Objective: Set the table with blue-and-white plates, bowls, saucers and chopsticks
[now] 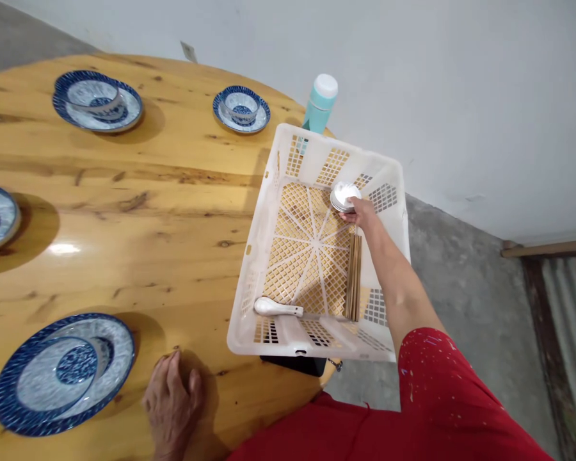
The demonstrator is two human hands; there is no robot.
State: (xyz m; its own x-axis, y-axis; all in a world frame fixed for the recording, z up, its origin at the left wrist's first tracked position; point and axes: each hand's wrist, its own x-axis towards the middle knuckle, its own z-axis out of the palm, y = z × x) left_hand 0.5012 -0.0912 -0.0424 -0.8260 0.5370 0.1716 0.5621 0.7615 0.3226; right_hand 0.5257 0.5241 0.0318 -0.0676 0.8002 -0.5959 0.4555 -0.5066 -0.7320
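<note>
Inside the white plastic basket [252, 256], my right hand [360, 212] grips the near edge of a stack of small white dishes [344, 194] at the far right corner. Its thumb lies on top, with the fingers at the side and partly hidden. Below that hand, a bundle of wooden chopsticks [354, 278] lies along the basket's right side. A white soup spoon [276, 308] rests at the near left corner. My left hand [173, 397] rests on the wooden table [182, 237] with fingers loosely bent and thumb apart, holding nothing, beside a blue-and-white plate [120, 339] bearing a bowl [52, 378].
More blue-and-white plates with bowls stand at the far left [134, 105], far middle [264, 118] and left edge [9, 221]. A turquoise bottle [320, 105] with a white cap stands behind the basket. A dark flat object [295, 365] lies partly under the basket's near edge.
</note>
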